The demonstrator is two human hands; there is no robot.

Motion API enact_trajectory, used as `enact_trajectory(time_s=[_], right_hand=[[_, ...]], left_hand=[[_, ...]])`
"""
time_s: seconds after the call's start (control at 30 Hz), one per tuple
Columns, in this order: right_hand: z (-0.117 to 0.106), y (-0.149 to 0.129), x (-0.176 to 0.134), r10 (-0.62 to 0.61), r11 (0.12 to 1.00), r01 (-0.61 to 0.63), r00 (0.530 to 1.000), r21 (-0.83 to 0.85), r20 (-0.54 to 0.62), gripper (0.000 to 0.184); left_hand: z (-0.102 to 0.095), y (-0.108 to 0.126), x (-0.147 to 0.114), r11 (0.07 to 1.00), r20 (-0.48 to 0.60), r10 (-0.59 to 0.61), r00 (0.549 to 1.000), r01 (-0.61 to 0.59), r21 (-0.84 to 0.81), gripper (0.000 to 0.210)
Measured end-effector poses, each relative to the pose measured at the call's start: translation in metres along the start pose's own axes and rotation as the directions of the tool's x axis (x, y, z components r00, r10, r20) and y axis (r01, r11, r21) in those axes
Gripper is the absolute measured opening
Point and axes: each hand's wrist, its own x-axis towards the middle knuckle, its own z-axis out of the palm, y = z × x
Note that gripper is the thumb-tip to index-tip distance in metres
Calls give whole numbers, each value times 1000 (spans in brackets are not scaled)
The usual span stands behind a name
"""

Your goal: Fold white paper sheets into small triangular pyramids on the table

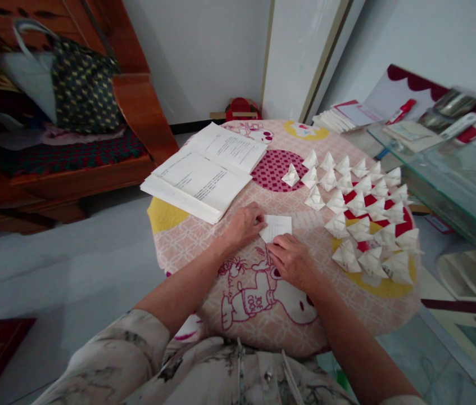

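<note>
Sheet (279,225) in hand, rows of shapes (337,226) done

The sheet lies between the two hands, looking mostly flat, so its folding seems barely begun. The left hand (245,223) is curled nearly closed, its fingertips gripping the left edge. The right hand (292,257) is half curled over the near right corner; whether it pinches or merely presses, I cannot tell. To the right hand's right and beyond, pointed paper shapes stand in rows, apparently finished. Beyond the left hand, printed pages (216,174) lie open, perhaps stock left to use. Under both hands spreads a patterned cloth (195,253).
</note>
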Motion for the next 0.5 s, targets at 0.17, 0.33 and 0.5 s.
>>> enact_trajectory(time_s=[0.17,0.33,0.5], right_hand=[[1,0,0,0,1000,0,1000,-10,-4,16],[1,0,-1,1,1000,0,1000,18,-30,19],[0,2,-1,15,997,-8,996,81,-89,24]], left_hand=[[0,1,0,1000,-5,12,1000,-12,5,8],[0,2,0,999,-6,12,1000,-12,39,8],[1,2,0,999,-17,11,1000,-11,43,7]])
